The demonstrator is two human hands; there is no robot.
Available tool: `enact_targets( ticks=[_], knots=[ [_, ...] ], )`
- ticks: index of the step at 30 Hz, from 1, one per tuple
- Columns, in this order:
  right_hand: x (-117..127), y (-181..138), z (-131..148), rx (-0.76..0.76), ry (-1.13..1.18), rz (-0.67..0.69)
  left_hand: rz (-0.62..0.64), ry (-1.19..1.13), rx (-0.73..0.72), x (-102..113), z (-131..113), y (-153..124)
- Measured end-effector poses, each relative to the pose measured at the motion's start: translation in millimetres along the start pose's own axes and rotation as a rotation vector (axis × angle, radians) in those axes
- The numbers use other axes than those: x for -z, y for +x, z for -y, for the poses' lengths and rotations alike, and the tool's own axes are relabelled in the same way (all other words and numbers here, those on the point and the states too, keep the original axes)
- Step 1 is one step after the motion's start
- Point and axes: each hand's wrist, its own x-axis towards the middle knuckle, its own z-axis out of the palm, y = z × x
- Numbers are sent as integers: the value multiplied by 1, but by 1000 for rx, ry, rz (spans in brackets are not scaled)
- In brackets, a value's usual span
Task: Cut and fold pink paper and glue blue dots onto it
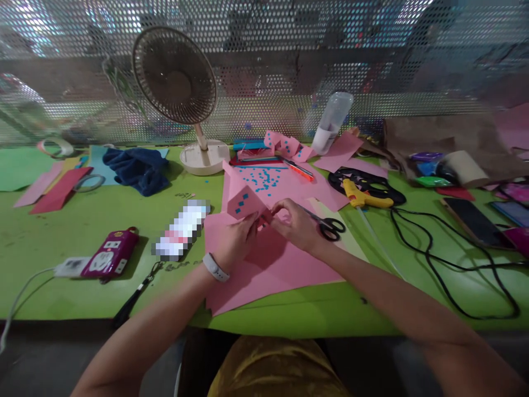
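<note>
My left hand [235, 238] pinches a folded pink paper piece [243, 204] with blue diamonds, over the pink sheet [276, 270]. Right hand [296, 225] has fingertips bunched at the piece's right end; contact hidden, can't tell if they're pinching it. Scissors [333, 228] just beside, blade tips unclear. Phone [182, 229] screen pixelated, unreadable.

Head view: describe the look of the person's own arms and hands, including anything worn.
The left hand and the right hand are both ungloved. A pale, whitish band circles the left wrist; any markings on it are too small to tell. The right wrist shows nothing worn, and no sleeves are visible.
</note>
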Motion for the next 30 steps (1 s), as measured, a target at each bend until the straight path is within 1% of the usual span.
enact_targets(
  ticks=[2, 5, 7, 10, 13, 15, 19, 24, 30],
  knots=[
    [-1, 1, -1, -9, -1, -29, -3, -4, -12, 0, -1, -1],
    [-2, 3, -3, -25, -18, -8, -37, -39, -3, 2, -2, -1],
    [-3, 4, -6, -35, -16, 11, -37, -73, 7, 3, -2, 0],
    [-3, 4, -10, -20, 2, -3, -55, -116, 35, 4, -2, 1],
    [-2, 3, -11, 20, 73, -51, -87, -160, 37, 3, -3, 2],
    [-2, 3, -10, 7, 127, -65, -86, -198, 12, 3, -4, 2],
    [-1, 3, -6, -62, 173, 0, -74, -269, -16, 1, -7, 1],
    [1, 4, -4, -94, 231, 55, -77, -306, -7, 1, -8, 1],
    [0, 4, -5, -92, 210, 89, -71, -310, 13, 2, -8, 2]
  ],
)
